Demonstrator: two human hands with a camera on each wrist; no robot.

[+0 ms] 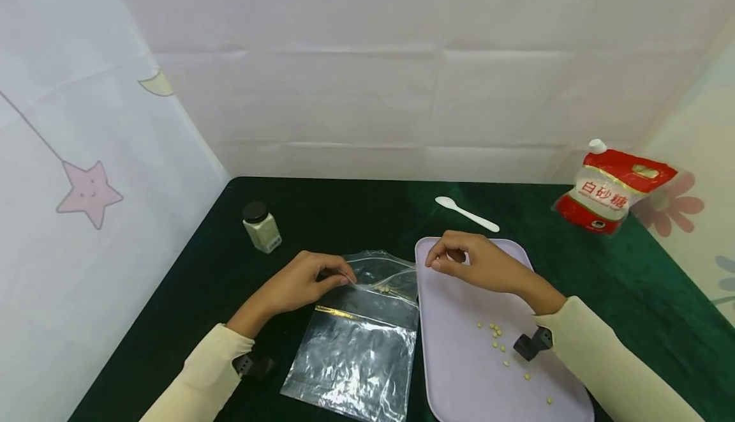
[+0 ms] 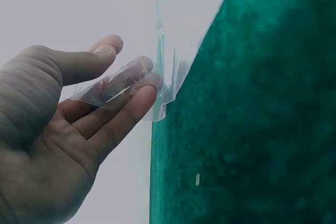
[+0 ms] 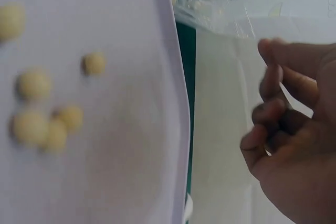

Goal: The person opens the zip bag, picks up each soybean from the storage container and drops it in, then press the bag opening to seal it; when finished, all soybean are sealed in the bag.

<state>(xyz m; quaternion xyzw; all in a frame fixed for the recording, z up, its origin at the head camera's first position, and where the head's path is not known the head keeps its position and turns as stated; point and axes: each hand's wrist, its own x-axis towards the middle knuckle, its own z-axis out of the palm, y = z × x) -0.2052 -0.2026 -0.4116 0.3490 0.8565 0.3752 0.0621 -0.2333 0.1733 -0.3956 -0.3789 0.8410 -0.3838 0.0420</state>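
Note:
My left hand point(image 1: 312, 281) pinches the edge of a clear zip-lock bag point(image 1: 367, 345) near its mouth; the left wrist view shows clear film point(image 2: 113, 90) between the thumb and fingers. Several pale yellow beans point(image 1: 383, 288) show inside the bag, below the zip. My right hand point(image 1: 479, 262) hovers over the far left part of a lilac tray point(image 1: 459, 371), its thumb and index tips close together and the other fingers curled. Whether something small sits between those tips is hidden. More pale yellow beans point(image 3: 32, 85) lie loose on the tray.
A small jar point(image 1: 263, 229) with a black lid stands at the back left of the dark green tabletop point(image 1: 344, 211). A white spoon point(image 1: 466, 213) lies behind the tray. The red and white pouch point(image 1: 611, 189) with a white cap stands at the back right.

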